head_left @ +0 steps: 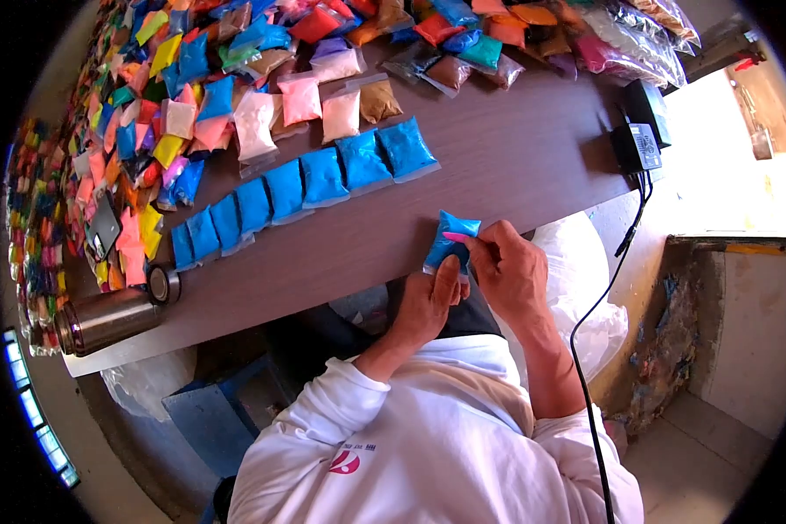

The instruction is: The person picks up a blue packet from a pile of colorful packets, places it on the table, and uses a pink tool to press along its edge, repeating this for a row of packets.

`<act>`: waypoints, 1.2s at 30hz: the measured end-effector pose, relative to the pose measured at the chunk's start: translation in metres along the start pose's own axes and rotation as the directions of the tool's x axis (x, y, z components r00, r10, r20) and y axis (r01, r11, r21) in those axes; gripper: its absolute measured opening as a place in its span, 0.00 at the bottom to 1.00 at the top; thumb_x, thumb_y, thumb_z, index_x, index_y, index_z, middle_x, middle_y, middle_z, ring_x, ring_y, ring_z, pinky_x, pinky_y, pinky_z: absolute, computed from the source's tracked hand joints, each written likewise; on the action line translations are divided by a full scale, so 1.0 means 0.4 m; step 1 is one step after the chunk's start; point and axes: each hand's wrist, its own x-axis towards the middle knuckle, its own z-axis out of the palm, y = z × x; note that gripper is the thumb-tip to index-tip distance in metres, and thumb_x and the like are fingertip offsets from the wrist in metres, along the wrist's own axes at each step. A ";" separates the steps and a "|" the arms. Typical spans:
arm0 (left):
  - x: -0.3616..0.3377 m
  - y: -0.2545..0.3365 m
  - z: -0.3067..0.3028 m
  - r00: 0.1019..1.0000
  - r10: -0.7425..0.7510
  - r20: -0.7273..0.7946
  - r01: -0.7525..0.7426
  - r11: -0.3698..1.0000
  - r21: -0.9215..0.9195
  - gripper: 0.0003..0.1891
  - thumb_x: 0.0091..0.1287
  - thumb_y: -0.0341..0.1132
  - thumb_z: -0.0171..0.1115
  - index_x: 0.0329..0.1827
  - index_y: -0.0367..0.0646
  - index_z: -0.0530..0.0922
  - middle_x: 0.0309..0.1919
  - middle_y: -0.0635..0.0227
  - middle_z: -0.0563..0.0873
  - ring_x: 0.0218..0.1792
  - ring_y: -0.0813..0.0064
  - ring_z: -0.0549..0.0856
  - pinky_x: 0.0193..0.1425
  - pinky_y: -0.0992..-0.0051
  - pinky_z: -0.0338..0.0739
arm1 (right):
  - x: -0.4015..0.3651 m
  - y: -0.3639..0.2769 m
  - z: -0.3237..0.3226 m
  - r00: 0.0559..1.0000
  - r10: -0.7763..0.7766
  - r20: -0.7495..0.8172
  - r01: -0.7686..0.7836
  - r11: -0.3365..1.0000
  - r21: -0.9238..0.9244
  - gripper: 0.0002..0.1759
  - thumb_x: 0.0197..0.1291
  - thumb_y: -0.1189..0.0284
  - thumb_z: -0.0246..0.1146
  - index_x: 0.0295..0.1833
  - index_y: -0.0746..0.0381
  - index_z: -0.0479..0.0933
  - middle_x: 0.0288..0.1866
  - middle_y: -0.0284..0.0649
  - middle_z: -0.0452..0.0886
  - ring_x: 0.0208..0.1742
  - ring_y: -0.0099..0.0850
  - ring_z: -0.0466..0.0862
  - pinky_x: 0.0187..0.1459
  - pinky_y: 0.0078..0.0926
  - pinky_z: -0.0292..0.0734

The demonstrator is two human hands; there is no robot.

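Observation:
In front of my chest, at the table's near edge, I hold a small clear packet of blue material. My left hand is closed on its lower end, thumb on top. At the packet's right side, my right hand has its fingers pinched together. A small pink pointed piece sticks out from those fingertips across the blue packet; what kind of thing it is I cannot make out. Beyond my hands lies a slanting row of several similar blue packets, side by side on the table.
A large heap of coloured packets covers the table's left and far side. A metal flask lies at the left edge beside a round lid. Black power adapters sit at the right, their cable running down past my right arm.

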 end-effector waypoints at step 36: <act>-0.029 0.043 -0.029 1.000 0.005 0.019 -0.008 0.992 0.129 0.29 0.72 0.56 0.46 0.17 0.43 0.69 0.13 0.69 0.72 0.17 0.80 0.73 0.21 0.78 0.65 | 0.066 0.053 0.010 0.975 0.052 -0.216 -0.112 0.954 -0.277 0.09 0.55 0.70 0.65 0.29 0.62 0.75 0.24 0.44 0.80 0.25 0.37 0.82 0.27 0.32 0.74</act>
